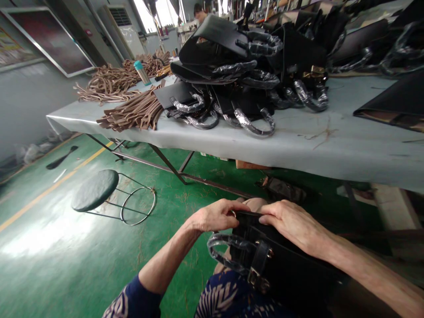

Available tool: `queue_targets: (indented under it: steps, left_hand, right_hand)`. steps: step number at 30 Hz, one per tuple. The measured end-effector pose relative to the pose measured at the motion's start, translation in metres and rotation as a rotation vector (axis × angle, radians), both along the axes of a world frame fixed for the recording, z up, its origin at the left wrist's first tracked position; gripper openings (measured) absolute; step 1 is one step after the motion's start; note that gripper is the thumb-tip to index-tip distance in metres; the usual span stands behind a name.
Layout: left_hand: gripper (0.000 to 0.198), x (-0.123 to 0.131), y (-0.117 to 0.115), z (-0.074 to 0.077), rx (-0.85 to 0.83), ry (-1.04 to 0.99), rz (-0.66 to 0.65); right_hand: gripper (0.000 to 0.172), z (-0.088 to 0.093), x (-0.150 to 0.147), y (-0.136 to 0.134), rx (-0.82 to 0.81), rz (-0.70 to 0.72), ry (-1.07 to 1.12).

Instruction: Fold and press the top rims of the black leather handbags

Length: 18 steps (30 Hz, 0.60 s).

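Observation:
A black handbag (291,265) lies on my lap, its plastic-wrapped handle (220,249) hanging toward me. My left hand (217,216) is closed on the bag's top edge at the left, fingers curled over it. My right hand (294,223) rests on the same edge at the right, fingers bent and pressed on the rim. The two hands nearly touch. A strap with a metal buckle (256,276) runs down the bag's front.
A long grey table (331,141) stands in front, bearing a pile of black handbags (245,66) with wrapped handles and bundles of brown leather straps (132,112). A round stool (96,190) stands on the green floor at left. A person sits far behind the table.

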State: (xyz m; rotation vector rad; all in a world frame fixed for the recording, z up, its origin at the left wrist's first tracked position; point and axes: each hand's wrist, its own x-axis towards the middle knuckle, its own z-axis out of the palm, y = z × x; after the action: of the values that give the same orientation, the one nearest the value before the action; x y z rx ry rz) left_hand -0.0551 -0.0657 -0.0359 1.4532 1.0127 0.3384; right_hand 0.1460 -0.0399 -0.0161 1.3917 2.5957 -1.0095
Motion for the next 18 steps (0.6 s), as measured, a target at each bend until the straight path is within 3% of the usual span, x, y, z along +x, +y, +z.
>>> queue_targets:
  steps: [4, 10, 18]
  left_hand:
    - [0.032, 0.005, 0.003, 0.004, 0.069, 0.039, 0.027]
    - [0.016, 0.024, 0.007, 0.0, 0.251, 0.256, 0.083]
    - [0.019, 0.018, 0.011, -0.018, 0.101, 0.045, 0.072]
  right_hand:
    - [0.023, -0.002, -0.001, -0.001, 0.02, -0.003, -0.021]
    - [0.022, -0.008, 0.001, -0.003, 0.048, -0.015, -0.028]
    - [0.028, -0.006, 0.004, -0.005, -0.012, -0.017, 0.015]
